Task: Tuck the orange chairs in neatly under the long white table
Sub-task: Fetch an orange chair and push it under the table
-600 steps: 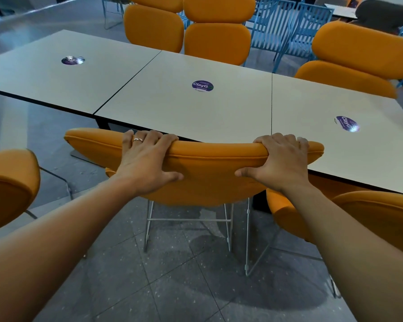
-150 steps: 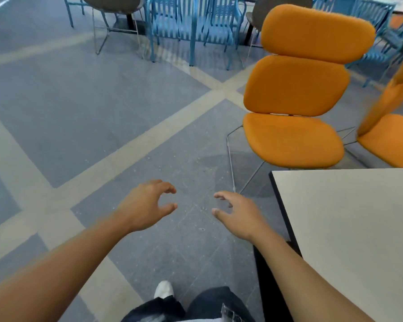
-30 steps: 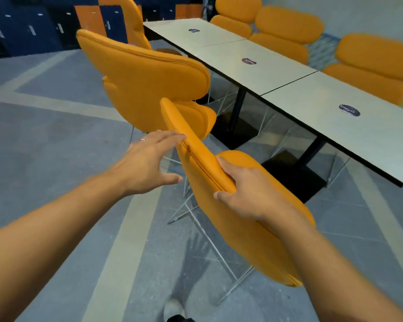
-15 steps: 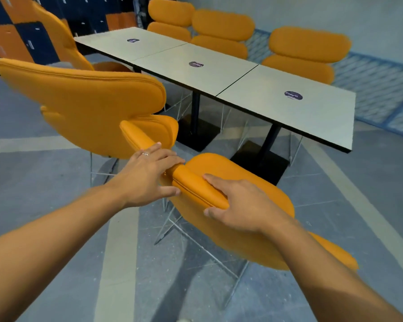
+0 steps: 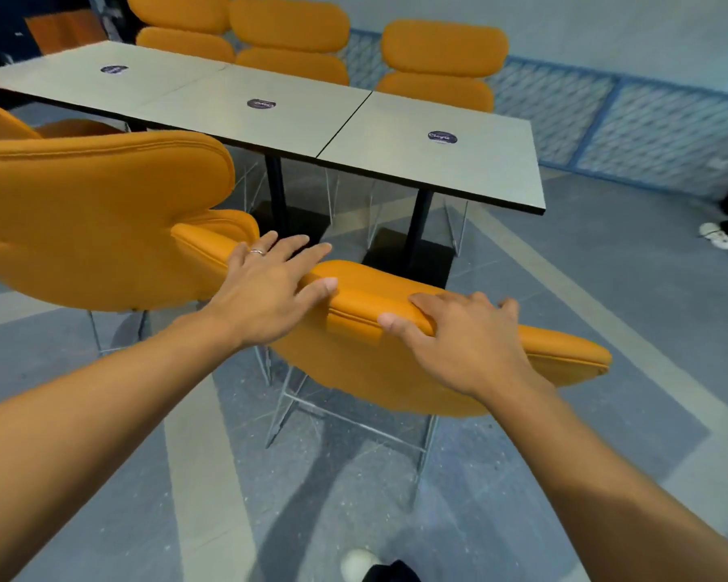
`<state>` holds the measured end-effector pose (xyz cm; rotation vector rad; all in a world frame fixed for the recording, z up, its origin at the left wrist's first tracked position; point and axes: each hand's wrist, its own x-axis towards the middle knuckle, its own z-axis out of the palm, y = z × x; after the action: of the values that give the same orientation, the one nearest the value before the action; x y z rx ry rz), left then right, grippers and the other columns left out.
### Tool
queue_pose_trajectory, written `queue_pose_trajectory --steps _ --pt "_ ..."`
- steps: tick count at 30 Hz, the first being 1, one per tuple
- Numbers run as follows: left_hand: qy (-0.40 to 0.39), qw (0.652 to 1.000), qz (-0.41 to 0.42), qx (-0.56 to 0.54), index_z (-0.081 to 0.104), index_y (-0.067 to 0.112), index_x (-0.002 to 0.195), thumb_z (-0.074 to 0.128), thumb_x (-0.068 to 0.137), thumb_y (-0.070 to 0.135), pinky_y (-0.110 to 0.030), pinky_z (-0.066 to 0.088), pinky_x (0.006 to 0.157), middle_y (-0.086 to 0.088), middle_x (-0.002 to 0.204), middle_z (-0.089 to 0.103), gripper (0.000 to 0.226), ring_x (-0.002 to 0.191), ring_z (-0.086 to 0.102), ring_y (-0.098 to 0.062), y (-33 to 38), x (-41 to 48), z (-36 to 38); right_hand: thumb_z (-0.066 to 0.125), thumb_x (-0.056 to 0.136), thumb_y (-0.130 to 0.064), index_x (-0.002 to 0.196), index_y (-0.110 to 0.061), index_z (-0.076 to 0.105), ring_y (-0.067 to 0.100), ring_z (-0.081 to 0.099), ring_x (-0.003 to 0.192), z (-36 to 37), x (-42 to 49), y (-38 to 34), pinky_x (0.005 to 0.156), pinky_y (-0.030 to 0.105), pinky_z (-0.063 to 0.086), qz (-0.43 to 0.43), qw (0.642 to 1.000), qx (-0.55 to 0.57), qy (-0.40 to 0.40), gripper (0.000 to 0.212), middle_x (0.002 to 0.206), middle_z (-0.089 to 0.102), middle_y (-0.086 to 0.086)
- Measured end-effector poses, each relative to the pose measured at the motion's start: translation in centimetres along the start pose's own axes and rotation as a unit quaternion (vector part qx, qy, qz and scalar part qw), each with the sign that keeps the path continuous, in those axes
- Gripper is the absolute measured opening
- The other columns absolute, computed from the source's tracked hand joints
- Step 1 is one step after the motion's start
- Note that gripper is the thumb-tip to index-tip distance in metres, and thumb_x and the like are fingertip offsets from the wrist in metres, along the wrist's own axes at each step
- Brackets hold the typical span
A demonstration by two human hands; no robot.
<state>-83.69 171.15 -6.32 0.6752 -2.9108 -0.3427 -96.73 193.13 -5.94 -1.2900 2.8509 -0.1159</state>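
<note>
Chair [image 5: 375,367] backrest top is under both hands: left hand [image 5: 265,296] fingers flat and spread on it, right hand [image 5: 463,338] fingers curled over the rim. Counter [image 5: 438,174] well beyond fingertips. Suggest: grip with left too, push straight, miss neighbour chair [image 5: 102,212].

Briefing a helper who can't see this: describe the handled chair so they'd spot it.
Find the long white table of three tops. On its near side, take the rightmost orange chair, by the table's end. Unlike the neighbouring chair, it has the left hand and right hand on its backrest.
</note>
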Motion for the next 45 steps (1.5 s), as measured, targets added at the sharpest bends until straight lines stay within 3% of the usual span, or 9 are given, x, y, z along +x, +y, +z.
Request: queue_pose_trajectory --steps 2,5,8,14,20,28,33,40,45 --pt "0.001 1.0 0.008 0.009 0.044 0.039 0.141 0.014 0.092 0.071 -0.058 0.013 0.114 0.004 0.149 0.043 0.066 0.144 0.026 -0.028 -0.2 0.8 0.3 0.003 0.085 -0.086 0.126 -0.038 0.061 0.028 0.055 0.115 0.5 -0.6 -0.1 0.098 0.054 0.031 0.031 0.999 -0.005 0.04 0.086 0.121 0.068 -0.002" --pt "0.001 0.999 0.023 0.03 0.066 0.034 0.113 0.003 0.093 0.069 -0.056 0.025 0.105 0.001 0.115 0.066 0.074 0.119 0.052 -0.027 0.0 1.4 0.6 0.002 0.092 -0.08 0.104 -0.03 0.07 0.026 0.06 0.099 1.4 -0.8 -0.4 0.092 0.049 0.036 0.069 0.993 -0.013 0.097 0.086 0.099 0.071 0.0" --pt "0.033 0.998 0.028 0.055 0.067 0.029 0.097 0.002 0.095 0.066 -0.051 0.03 0.099 -0.001 0.096 0.067 0.075 0.107 0.055 -0.029 0.1 1.7 0.9 0.005 0.096 -0.075 0.087 -0.024 0.071 0.026 0.061 0.087 2.3 -0.3 -0.5 0.084 0.045 0.04 0.099 0.985 -0.026 0.135 0.084 0.083 0.068 0.002" --pt "0.076 0.993 0.037 0.087 0.068 0.028 0.083 -0.001 0.097 0.065 -0.044 0.033 0.088 0.004 0.08 0.067 0.08 0.094 0.055 -0.024 -0.4 3.1 2.3 0.025 0.1 -0.065 0.072 -0.017 0.071 0.027 0.061 0.072 3.5 1.0 -0.5 0.073 0.04 0.041 0.13 0.969 -0.052 0.203 0.072 0.068 0.066 0.005" --pt "0.158 0.981 0.052 0.103 0.068 0.023 0.068 0.017 0.1 0.056 -0.04 0.036 0.07 0.001 0.063 0.06 0.068 0.074 0.051 -0.021 -0.8 4.6 3.6 0.04 0.097 -0.054 0.06 -0.016 0.066 0.025 0.054 0.058 4.7 2.3 0.2 0.062 0.036 0.037 0.136 0.943 -0.055 0.298 0.058 0.056 0.059 0.004" --pt "0.19 0.977 0.052 0.078 0.069 0.021 0.069 0.018 0.098 0.057 -0.04 0.038 0.067 0.001 0.063 0.06 0.069 0.07 0.052 -0.019 0.2 6.7 4.3 0.042 0.095 -0.051 0.062 -0.017 0.067 0.024 0.054 0.057 4.9 4.5 2.5 0.062 0.036 0.035 0.124 0.93 -0.068 0.339 0.054 0.057 0.06 0.002" --pt "0.19 0.973 0.113 0.069 0.071 0.024 0.081 0.023 0.093 0.071 -0.035 0.038 0.067 0.004 0.074 0.064 0.069 0.077 0.055 -0.017 0.8 8.7 4.5 0.039 0.095 -0.054 0.062 -0.016 0.066 0.023 0.053 0.057 4.6 6.7 4.7 0.061 0.034 0.034 0.117 0.932 -0.061 0.336 0.057 0.057 0.06 0.002" --pt "0.189 0.964 0.175 0.063 0.069 0.025 0.096 0.037 0.07 0.093 -0.034 0.041 0.073 0.005 0.089 0.068 0.08 0.088 0.059 -0.019 1.6 12.0 5.2 0.019 0.082 -0.09 0.081 -0.022 0.073 0.024 0.062 0.073 3.6 9.4 8.9 0.07 0.04 0.041 0.04 0.961 -0.059 0.268 0.087 0.074 0.067 0.0" --pt "0.191 0.966 0.159 0.07 0.069 0.026 0.096 0.035 0.069 0.094 -0.035 0.043 0.071 0.004 0.09 0.068 0.081 0.088 0.059 -0.02 3.2 14.9 5.7 0.031 0.072 -0.098 0.089 -0.021 0.074 0.023 0.063 0.075 3.1 12.1 12.0 0.071 0.039 0.042 -0.015 0.964 -0.069 0.258 0.09 0.077 0.068 0.0"
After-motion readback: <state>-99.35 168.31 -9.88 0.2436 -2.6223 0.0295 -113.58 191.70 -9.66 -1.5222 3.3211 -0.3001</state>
